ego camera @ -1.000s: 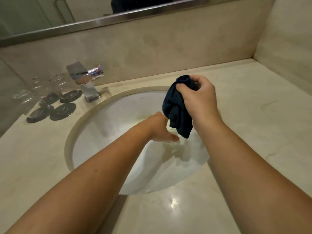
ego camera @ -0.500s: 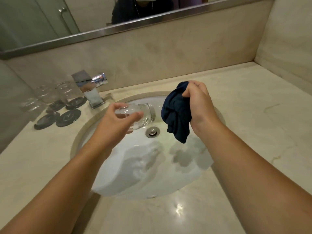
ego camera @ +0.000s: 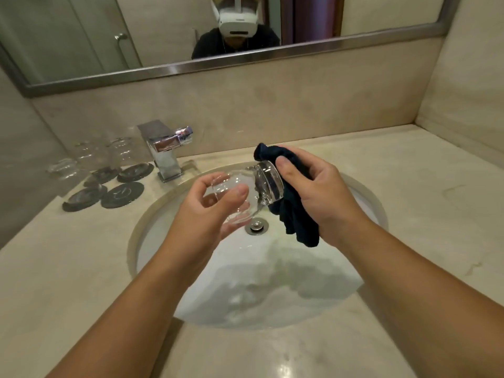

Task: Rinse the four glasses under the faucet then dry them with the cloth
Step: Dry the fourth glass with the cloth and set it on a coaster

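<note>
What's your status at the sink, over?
Left hand grips glass, tipped sideways over sink. Right hand presses cloth against its base. Three more glasses stand beside faucet. Nothing blocks the hands.

A sink is set into the countertop, with the faucet standing behind its left rim and the drain in the basin's floor. To the left of the faucet, near the left wall, three glasses stand among four coasters laid close together on the counter. A mirror hangs on the wall behind the counter. Above the basin, just over the drain, a fourth glass lies on its side between the hands. The left hand grips its left end and the right hand is at its right end. The cloth sits between the right hand and the glass, its lower part hanging over the basin.
</note>
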Demonstrator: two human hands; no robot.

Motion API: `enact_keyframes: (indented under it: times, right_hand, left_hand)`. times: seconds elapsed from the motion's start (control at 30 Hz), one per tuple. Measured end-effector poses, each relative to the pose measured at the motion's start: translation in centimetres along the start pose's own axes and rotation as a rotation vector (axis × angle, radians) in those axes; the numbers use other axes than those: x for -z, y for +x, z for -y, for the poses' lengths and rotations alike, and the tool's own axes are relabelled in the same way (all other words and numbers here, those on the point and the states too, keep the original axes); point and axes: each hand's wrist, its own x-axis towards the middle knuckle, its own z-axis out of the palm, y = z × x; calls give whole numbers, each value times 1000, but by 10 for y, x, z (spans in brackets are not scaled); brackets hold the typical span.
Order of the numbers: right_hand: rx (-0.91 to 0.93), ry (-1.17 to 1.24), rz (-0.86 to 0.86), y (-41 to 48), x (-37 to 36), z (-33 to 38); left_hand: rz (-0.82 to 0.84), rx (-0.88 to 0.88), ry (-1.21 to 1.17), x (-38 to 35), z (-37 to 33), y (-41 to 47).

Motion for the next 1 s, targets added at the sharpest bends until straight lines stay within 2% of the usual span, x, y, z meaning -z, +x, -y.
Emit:
enact_keyframes:
  times: [0.1, 0.17, 0.33, 0.43, 0.53, 0.63, 0.83, 1.0]
  right_hand:
    - [-98, 99, 74, -2, -6, 1]
    - [-90, 93, 56, -4, -9, 2]
    - [80, -243, -81, -8, -5, 2]
    - [150, -395, -66, -8, -3, 4]
    - [175, -430, 4, -10, -2, 6]
    - [159, -442, 31, -9, -1, 6]
    - [113, -378, 62, -8, -7, 6]
    - [123, -435, 74, -10, -8, 9]
  left_hand:
    - [-9, -10, 1, 1, 0, 0]
    - [25, 2, 31, 5, 1, 2]
    - [144, 15, 474, 10, 8, 5]
    - [204, 0, 608, 13, 14, 8]
    - [256, -63, 760, 16, 18, 8]
    - [204, -101, 765, 18, 21, 9]
    - [-4, -122, 674, 21, 20, 16]
    - [-14, -183, 666, 18, 17, 13]
